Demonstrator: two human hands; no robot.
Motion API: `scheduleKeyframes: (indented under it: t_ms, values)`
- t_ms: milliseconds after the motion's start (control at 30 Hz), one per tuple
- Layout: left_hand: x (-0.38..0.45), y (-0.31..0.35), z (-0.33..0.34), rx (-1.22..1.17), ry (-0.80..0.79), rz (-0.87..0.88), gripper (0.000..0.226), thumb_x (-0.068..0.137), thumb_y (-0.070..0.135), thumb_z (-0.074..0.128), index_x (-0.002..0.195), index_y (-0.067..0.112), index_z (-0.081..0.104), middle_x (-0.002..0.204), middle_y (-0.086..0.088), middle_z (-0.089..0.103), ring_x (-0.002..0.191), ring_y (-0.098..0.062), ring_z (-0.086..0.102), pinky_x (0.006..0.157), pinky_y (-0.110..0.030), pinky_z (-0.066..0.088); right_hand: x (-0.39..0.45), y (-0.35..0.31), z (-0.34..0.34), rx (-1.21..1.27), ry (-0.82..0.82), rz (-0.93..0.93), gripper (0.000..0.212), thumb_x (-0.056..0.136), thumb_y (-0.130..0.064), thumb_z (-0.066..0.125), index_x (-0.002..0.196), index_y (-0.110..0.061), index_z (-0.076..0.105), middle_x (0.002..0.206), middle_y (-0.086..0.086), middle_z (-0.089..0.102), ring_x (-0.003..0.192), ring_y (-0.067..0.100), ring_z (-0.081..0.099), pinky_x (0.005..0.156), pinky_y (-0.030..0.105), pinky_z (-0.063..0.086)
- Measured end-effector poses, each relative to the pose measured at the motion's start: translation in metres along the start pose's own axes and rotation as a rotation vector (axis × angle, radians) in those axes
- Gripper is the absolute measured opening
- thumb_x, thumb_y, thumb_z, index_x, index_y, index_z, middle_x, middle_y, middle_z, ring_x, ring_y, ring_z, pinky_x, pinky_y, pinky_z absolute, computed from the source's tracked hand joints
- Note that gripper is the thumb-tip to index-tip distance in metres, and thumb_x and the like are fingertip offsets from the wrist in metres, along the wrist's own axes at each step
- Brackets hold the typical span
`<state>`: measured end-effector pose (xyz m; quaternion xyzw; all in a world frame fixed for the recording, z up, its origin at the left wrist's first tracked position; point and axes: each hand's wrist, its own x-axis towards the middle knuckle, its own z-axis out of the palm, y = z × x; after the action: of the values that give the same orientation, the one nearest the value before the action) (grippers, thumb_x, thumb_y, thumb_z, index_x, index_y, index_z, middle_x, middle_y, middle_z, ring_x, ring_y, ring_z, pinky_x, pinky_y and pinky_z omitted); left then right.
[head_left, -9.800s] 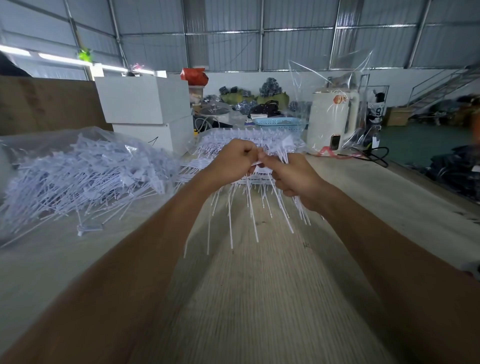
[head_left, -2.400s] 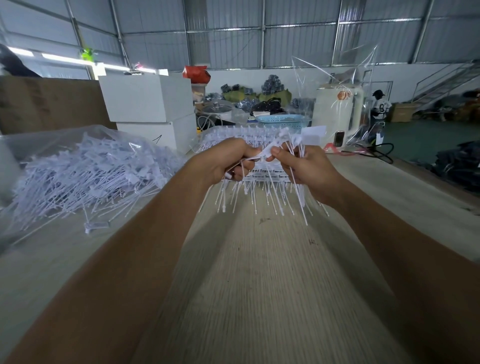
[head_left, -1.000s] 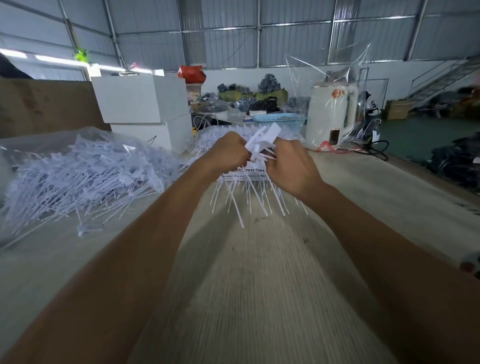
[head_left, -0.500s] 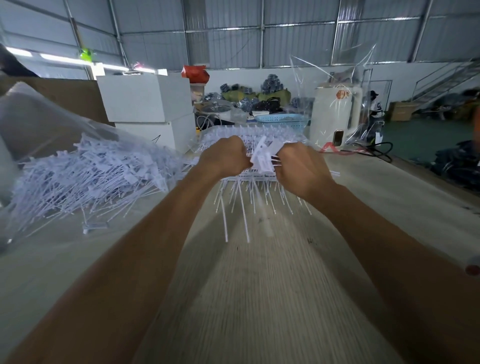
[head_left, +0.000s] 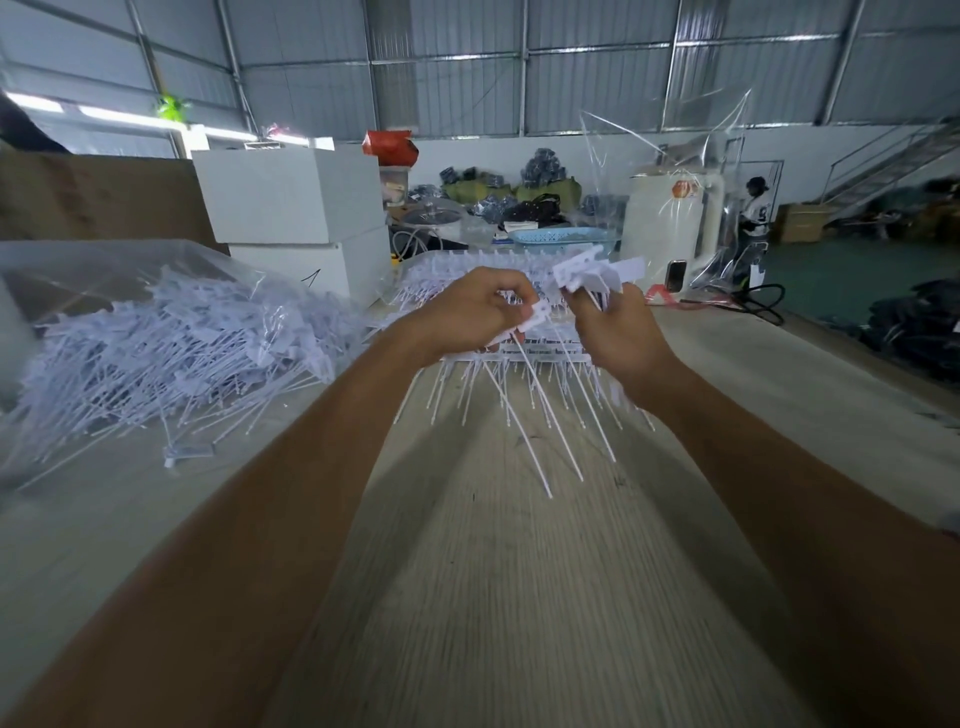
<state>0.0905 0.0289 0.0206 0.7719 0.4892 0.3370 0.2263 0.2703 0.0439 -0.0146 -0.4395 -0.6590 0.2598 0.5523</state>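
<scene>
- Head view, the surface: a pale wood-grained bench (head_left: 519, 597) runs away from the camera, and two bare forearms stretch out over it
- Head view, the room: a shed with grey corrugated metal walls (head_left: 467, 78); two stacked white boxes (head_left: 291, 202) stand at the far left of the bench, with a light-blue plastic basket (head_left: 561, 236) beyond them
- To the right stands a tall white machine draped in clear plastic film (head_left: 665, 223), with a standing person (head_left: 754, 208) near it and a grey metal staircase (head_left: 893, 161) at the far right
- On the left of the bench a big heap of white plastic ties in a clear plastic bag (head_left: 171, 353) lies spread out; one loose white tie (head_left: 187, 451) lies just in front of it
- The bundle of white plastic tag ties (head_left: 597, 270) is in the air above the far middle of the bench; the right hand (head_left: 618, 338) has its grip closed around the stems
- The left hand (head_left: 472, 312) has its grip closed in a pinch on the flat head of a single white tag tie (head_left: 537, 313), just beside the bundle
- The long axis of the bundle is steeply tilted: the flat heads point up and away from the camera, and the thin tails fan down towards the bench and the camera
- Whether the tail tips touch the bench cannot be told
</scene>
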Motion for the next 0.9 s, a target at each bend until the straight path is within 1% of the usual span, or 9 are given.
scheduleKeyframes:
  t_ms: [133,200,267,333,433,533,667,767,900]
  values:
    - [0.003,0.001,0.002,-0.011,0.057,0.086,0.013,0.098,0.016,0.063,0.102,0.006,0.069,0.083,-0.021,0.069,0.065,-0.021,0.050,0.065,-0.029,0.039,-0.006,-0.004,0.002,0.053,-0.164,0.008,0.035,0.100,-0.040,0.059,0.067,-0.029,0.067,0.044,-0.009,0.043,0.037,0.007,0.035,0.039,0.019,0.030]
    - [0.005,0.001,0.003,0.005,0.109,0.111,0.009,0.094,0.013,0.068,0.099,0.005,0.071,0.080,-0.007,0.072,0.065,-0.020,0.062,0.069,-0.031,0.046,-0.007,-0.005,0.002,0.056,-0.194,0.021,0.032,0.098,-0.044,0.061,0.074,-0.025,0.069,0.044,-0.011,0.048,0.038,0.008,0.036,0.039,0.019,0.030]
    - [0.007,0.000,0.005,-0.009,0.160,0.101,0.016,0.089,0.018,0.075,0.097,0.005,0.067,0.080,-0.010,0.074,0.065,-0.026,0.065,0.069,-0.038,0.050,-0.005,-0.005,0.001,0.060,-0.182,0.061,0.037,0.096,-0.047,0.062,0.079,-0.014,0.068,0.049,-0.005,0.046,0.044,0.011,0.036,0.043,0.022,0.030]
    - [0.007,-0.002,0.005,-0.013,0.221,0.061,0.031,0.085,0.031,0.079,0.094,0.006,0.062,0.080,-0.015,0.074,0.062,-0.024,0.061,0.067,-0.035,0.048,-0.003,-0.004,0.000,0.108,-0.182,0.104,0.038,0.097,-0.044,0.063,0.077,-0.011,0.063,0.053,-0.001,0.041,0.047,0.014,0.035,0.047,0.027,0.027]
    - [0.009,-0.001,0.006,0.048,0.209,-0.011,0.043,0.090,0.048,0.069,0.091,0.006,0.066,0.077,-0.005,0.075,0.064,-0.016,0.067,0.068,-0.032,0.050,-0.002,-0.005,0.000,0.228,-0.200,0.125,0.033,0.099,-0.041,0.061,0.077,-0.017,0.053,0.052,-0.008,0.039,0.044,0.009,0.032,0.044,0.024,0.024]
    - [0.008,0.005,0.009,0.021,0.101,-0.034,0.052,0.101,0.048,0.051,0.094,0.000,0.069,0.076,-0.002,0.076,0.073,-0.014,0.072,0.081,-0.036,0.055,-0.001,-0.008,0.000,0.279,-0.186,0.125,0.031,0.101,-0.042,0.058,0.080,-0.019,0.050,0.055,-0.009,0.037,0.044,0.008,0.032,0.043,0.024,0.023]
    - [0.007,0.010,0.011,-0.016,0.119,-0.079,0.053,0.105,0.046,0.041,0.076,0.006,0.059,0.063,-0.004,0.067,0.054,-0.013,0.060,0.059,-0.027,0.044,-0.002,-0.011,0.000,0.277,-0.228,0.101,0.037,0.103,-0.039,0.053,0.073,-0.021,0.043,0.055,-0.005,0.032,0.045,0.010,0.025,0.043,0.023,0.021]
    - [0.009,0.007,0.010,-0.058,0.157,-0.125,0.043,0.105,0.046,0.042,0.081,0.011,0.051,0.060,0.000,0.056,0.041,-0.003,0.048,0.054,-0.026,0.033,-0.004,-0.016,0.003,0.215,-0.252,0.061,0.034,0.103,-0.038,0.054,0.076,-0.019,0.044,0.061,0.001,0.032,0.047,0.011,0.025,0.043,0.024,0.021]
    - [0.011,0.006,0.005,-0.117,0.126,-0.202,0.049,0.103,0.047,0.048,0.069,0.012,0.051,0.046,0.007,0.046,0.040,-0.009,0.036,0.047,-0.022,0.029,-0.007,-0.023,0.004,0.117,-0.244,-0.009,0.038,0.104,-0.036,0.052,0.071,-0.019,0.048,0.066,0.012,0.036,0.045,0.011,0.027,0.043,0.024,0.021]
